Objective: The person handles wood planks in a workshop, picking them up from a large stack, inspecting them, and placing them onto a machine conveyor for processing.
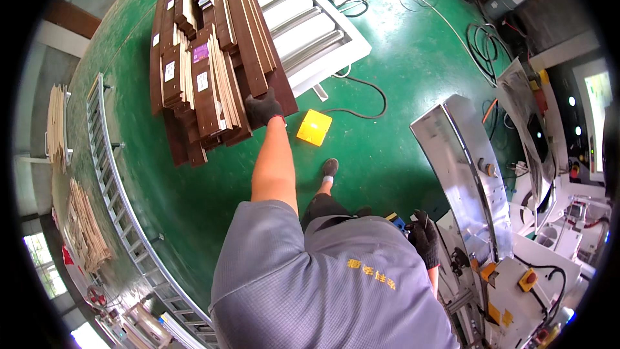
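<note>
My left hand (pixel 265 108), in a black glove, reaches forward to the near end of a stack of dark brown boards (pixel 208 94). Its fingers are bent over the end of one brown board (pixel 253 74) at the stack's right side; part of the grip is hidden. Several boards show pale edges, and some carry white labels or a purple label (pixel 201 52). Low on the right is my right hand (pixel 423 240), also black-gloved, with fingers apart and nothing visible in it. It is beside a small blue object (pixel 397 222) and the machine's edge.
Under the boards runs a roller conveyor (pixel 303 32). A yellow foot-pedal box (pixel 314 128) with a black cable lies on the green floor. To my right stands a machine with a curved metal plate (pixel 462 161) and a red button box (pixel 528 280). Along the left stretches a long metal roller track (pixel 123 200).
</note>
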The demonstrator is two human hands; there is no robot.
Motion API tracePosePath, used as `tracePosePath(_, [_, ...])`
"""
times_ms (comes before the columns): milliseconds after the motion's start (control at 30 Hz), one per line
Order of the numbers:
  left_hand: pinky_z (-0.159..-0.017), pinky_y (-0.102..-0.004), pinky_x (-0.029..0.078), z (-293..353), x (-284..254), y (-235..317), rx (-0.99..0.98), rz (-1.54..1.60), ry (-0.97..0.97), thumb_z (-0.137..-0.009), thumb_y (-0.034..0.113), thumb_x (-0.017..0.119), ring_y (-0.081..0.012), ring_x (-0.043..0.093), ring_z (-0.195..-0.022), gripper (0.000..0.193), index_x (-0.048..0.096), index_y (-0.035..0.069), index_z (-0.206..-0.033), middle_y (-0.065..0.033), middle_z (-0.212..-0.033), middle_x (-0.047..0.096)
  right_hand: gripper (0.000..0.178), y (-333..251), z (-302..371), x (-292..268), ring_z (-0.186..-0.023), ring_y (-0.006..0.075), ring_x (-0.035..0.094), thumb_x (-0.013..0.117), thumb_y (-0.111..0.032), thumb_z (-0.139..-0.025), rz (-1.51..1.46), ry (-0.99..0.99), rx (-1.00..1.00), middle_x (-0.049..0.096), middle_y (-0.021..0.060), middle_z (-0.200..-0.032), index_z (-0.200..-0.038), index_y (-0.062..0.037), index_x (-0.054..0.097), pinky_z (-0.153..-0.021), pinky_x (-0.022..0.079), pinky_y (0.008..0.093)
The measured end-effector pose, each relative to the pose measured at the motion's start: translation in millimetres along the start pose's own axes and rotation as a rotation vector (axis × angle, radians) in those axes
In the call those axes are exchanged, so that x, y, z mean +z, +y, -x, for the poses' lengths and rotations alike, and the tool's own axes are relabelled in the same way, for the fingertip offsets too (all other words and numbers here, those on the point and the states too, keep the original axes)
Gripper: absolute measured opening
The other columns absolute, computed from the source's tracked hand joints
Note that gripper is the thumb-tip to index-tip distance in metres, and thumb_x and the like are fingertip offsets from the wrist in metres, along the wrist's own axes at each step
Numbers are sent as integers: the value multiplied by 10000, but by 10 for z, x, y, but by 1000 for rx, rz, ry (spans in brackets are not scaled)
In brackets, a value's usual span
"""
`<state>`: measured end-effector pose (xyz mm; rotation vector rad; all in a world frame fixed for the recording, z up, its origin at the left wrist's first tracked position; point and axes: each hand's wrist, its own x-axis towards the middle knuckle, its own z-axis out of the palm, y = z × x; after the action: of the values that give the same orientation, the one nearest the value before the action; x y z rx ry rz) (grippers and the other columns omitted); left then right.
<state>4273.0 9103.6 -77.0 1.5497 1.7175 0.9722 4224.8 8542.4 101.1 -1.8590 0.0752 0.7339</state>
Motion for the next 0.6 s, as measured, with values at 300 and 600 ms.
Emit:
tracePosePath(300, [-675,-417,521,-96,262,-37,-129,563,123,-752,281,734,-325,600,-790,460,549,-18,-1047,-173,-974,605,327,-264,-229,-247,-594,95,485,472,-288,-969,332,28,-172,586,31,-761,-1140,-21,552,-537,403,265])
tracePosePath(600, [-564,-346,551,867,-325,-436,-557,1281,-293,-771,13,655,-238,587,-683,273,506,49,-996,-109,-882,572,370,-391,-371,-274,-781,224,639,463,-193,-918,428,-176,-81,683,148,-912,-1235,-17,535,-717,496,340])
